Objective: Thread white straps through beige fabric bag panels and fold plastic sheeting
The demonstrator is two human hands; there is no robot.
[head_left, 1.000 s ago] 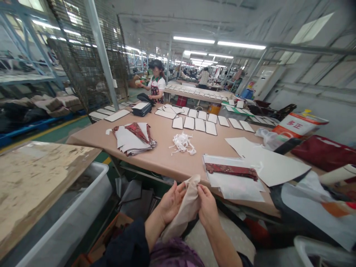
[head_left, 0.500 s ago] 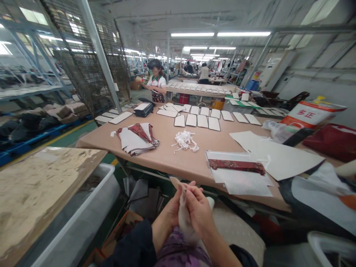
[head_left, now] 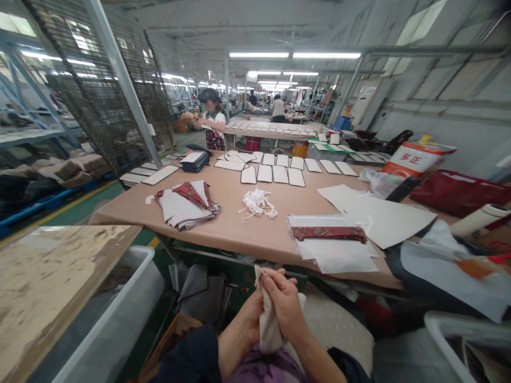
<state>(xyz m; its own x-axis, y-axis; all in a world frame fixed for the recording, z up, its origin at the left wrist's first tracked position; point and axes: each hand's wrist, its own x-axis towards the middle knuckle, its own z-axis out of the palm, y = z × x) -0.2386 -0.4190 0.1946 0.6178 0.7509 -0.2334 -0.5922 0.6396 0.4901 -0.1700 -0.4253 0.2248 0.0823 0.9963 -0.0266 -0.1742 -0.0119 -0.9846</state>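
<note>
You are holding a pale cream cloth (head_left: 268,330) upright above your lap, just short of the near edge of the long brown table (head_left: 239,229). Your left hand (head_left: 248,319) and right hand (head_left: 284,306) are both gripping it, fingers curled tight. It is looking thin and soft, gathered into a narrow bundle, seemingly only partly folded, with one corner poking up.
</note>
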